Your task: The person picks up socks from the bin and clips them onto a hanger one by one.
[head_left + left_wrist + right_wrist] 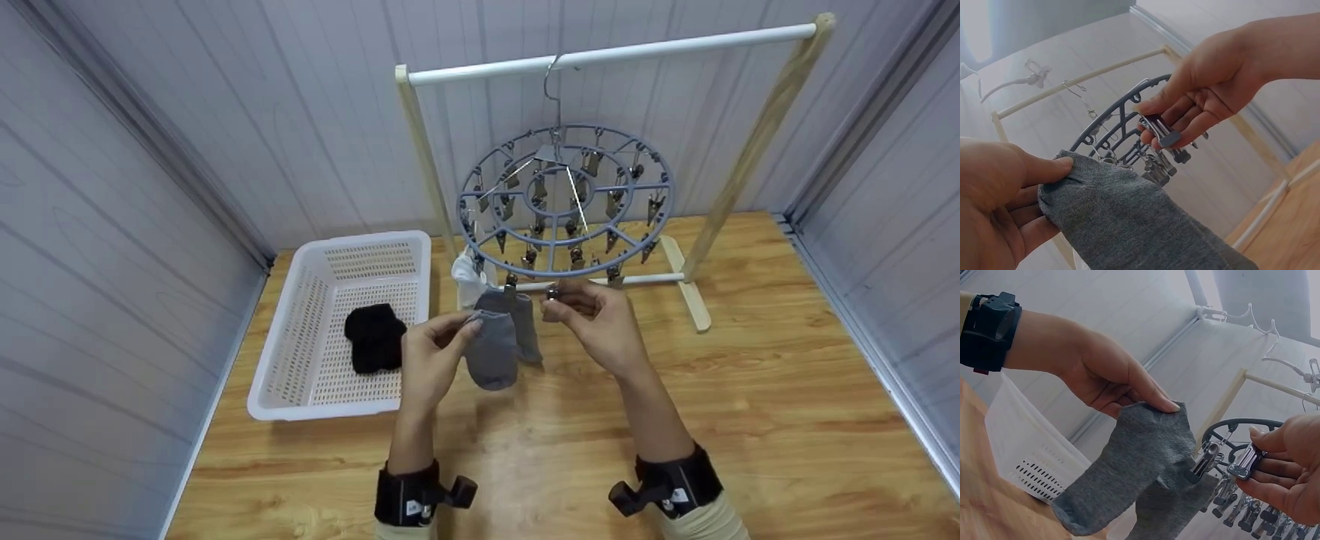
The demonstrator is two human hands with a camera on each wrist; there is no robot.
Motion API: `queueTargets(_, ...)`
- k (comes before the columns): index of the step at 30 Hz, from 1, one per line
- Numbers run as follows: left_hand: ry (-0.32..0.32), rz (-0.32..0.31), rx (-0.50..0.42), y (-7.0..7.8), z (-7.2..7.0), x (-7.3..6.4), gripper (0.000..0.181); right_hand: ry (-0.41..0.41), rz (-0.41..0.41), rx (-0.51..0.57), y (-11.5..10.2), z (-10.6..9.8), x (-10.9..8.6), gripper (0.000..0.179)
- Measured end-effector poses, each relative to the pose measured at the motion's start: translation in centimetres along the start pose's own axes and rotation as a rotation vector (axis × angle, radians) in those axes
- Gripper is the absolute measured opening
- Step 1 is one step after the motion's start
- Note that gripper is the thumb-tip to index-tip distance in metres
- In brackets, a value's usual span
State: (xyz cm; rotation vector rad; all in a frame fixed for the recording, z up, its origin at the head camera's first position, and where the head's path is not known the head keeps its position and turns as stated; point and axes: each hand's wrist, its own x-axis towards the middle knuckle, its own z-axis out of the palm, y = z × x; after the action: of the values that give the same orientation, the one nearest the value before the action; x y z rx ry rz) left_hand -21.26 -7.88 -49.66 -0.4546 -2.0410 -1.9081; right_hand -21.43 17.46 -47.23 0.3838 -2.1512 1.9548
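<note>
My left hand [429, 367] pinches a grey sock [492, 354] by its cuff between thumb and fingers; the sock dangles toe down. My right hand [606, 326] holds a small metal clip [1246, 461] between thumb and fingers, just right of the sock and apart from it. That clip is at the near edge of a round blue-grey clip hanger [553, 259]. Behind the held sock, a second grey sock [529, 330] hangs from another clip. At the hanger's left side hangs a white sock [466, 281], partly hidden.
The hanger hooks over a white rail [487, 71] on a wooden stand [739, 161]. Several other metal clips dangle from its rings. A white perforated basket [274, 352] on the left holds a black cloth bundle [375, 337]. Light panel walls [225, 97] surround the wooden surface [765, 405].
</note>
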Motion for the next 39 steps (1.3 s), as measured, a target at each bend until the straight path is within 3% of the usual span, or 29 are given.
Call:
queueTargets(11, -0.031, -0.003, -0.012, -0.4, 0.9, -0.1, 0.014, 0.011, 0.002, -0.02, -0.1, 0.8, -0.3, 0.023)
queueTargets(21, -0.056, -0.042, 0.003, -0.4, 1.5, -0.1, 0.015, -0.017, -0.05, 0.085, 0.1, 1.2, -0.4, 0.02)
queueTargets(28, -0.047, -0.035, -0.014, -0.6, 1.7, -0.1, 0.016, -0.007, -0.07, 0.108, 0.4, 1.7, -0.5, 0.019)
queueTargets(39, -0.073, -0.025, -0.05, -0.6, 1.9, -0.2, 0.015, 0.071, -0.004, 0.322, 0.6, 1.9, -0.5, 0.012)
